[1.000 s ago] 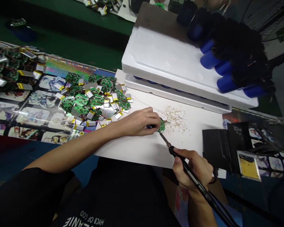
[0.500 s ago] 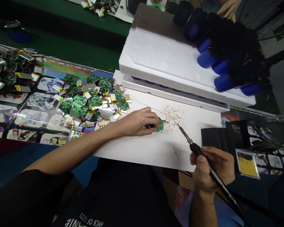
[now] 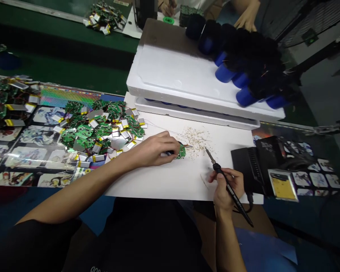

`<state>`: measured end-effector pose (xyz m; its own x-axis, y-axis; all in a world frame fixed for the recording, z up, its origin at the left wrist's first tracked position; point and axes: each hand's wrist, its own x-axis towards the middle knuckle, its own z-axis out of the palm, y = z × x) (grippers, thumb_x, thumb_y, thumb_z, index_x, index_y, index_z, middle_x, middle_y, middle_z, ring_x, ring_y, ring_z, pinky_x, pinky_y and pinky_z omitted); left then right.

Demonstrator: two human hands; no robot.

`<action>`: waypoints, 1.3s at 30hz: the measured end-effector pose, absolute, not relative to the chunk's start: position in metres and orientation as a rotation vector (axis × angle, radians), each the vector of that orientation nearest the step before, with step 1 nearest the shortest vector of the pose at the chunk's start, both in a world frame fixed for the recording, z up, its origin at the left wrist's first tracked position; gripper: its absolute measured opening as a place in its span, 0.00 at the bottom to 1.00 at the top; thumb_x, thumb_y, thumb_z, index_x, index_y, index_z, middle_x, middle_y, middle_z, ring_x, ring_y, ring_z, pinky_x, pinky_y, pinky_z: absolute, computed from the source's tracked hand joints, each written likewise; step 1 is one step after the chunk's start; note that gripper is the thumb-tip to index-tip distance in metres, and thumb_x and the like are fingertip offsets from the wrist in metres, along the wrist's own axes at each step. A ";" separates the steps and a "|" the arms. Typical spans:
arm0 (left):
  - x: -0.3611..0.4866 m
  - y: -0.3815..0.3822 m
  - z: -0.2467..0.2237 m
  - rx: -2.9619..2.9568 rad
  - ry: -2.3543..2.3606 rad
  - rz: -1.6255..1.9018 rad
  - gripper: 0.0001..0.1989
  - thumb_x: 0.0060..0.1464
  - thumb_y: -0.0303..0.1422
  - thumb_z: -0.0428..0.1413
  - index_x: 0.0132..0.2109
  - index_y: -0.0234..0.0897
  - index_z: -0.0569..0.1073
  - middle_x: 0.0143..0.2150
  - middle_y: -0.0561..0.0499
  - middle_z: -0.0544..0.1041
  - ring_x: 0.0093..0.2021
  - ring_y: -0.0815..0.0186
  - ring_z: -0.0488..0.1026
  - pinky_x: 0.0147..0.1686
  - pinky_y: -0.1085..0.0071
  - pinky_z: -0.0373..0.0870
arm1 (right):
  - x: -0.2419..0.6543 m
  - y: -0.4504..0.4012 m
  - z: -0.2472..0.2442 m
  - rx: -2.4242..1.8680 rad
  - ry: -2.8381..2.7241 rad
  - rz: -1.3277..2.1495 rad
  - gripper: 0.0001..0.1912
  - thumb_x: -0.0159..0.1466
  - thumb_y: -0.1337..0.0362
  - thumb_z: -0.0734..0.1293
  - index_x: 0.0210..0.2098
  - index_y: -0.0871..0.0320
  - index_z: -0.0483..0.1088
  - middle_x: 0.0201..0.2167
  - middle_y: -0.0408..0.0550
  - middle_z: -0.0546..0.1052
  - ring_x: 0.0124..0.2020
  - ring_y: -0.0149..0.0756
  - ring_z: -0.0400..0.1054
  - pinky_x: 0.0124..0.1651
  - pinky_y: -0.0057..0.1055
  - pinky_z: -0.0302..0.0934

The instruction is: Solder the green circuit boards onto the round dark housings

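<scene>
My left hand (image 3: 164, 149) is closed on a small green circuit board (image 3: 182, 152) over the white board (image 3: 158, 185). A thin dark piece sticks out rightward beside the circuit board; I cannot make out its kind. In my right hand (image 3: 221, 193) is a black soldering iron (image 3: 231, 192), its metal tip angled up and left, apart from the circuit board. Brownish crumbs (image 3: 197, 139) lie scattered between the two. To the left of my left hand is a pile of green circuit boards with silver battery packs (image 3: 102, 130).
A white foam tray (image 3: 170, 68) with blue cylinders (image 3: 245, 95) stands at the back. To the right sit a black box-shaped device (image 3: 248, 166) and a yellow sponge in a holder (image 3: 283, 187). Another pile of boards (image 3: 11, 100) lies far left. Another person's hand (image 3: 248, 17) shows behind.
The view has shifted, so most things sit further left. My right hand and the soldering iron have moved slightly nearer my left hand, which keeps its grip on the circuit board.
</scene>
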<state>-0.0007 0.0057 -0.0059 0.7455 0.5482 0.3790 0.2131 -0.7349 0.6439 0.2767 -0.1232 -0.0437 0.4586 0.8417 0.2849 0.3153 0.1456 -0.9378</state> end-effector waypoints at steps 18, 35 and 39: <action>-0.008 0.002 -0.004 2.342 0.762 0.472 0.05 0.69 0.34 0.61 0.47 0.39 0.72 0.63 0.40 0.77 0.60 0.53 0.77 0.58 0.58 0.75 | 0.281 -0.125 -0.050 -1.500 -1.045 0.617 0.10 0.68 0.57 0.73 0.43 0.56 0.71 0.26 0.41 0.81 0.22 0.31 0.74 0.25 0.26 0.71; -0.182 0.107 0.070 1.830 1.632 1.080 0.31 0.41 0.58 0.72 0.38 0.38 0.74 0.50 0.42 0.81 0.56 0.49 0.78 0.56 0.58 0.77 | 0.285 -0.128 -0.057 -1.546 -0.931 0.593 0.24 0.61 0.44 0.77 0.43 0.56 0.74 0.26 0.45 0.81 0.22 0.34 0.74 0.25 0.28 0.72; -0.190 0.153 0.043 1.800 1.903 0.907 0.31 0.37 0.59 0.70 0.35 0.38 0.72 0.43 0.46 0.80 0.50 0.54 0.77 0.55 0.61 0.74 | 0.284 -0.127 -0.057 -1.561 -0.881 0.623 0.29 0.58 0.40 0.79 0.43 0.56 0.74 0.26 0.46 0.81 0.22 0.35 0.74 0.25 0.29 0.73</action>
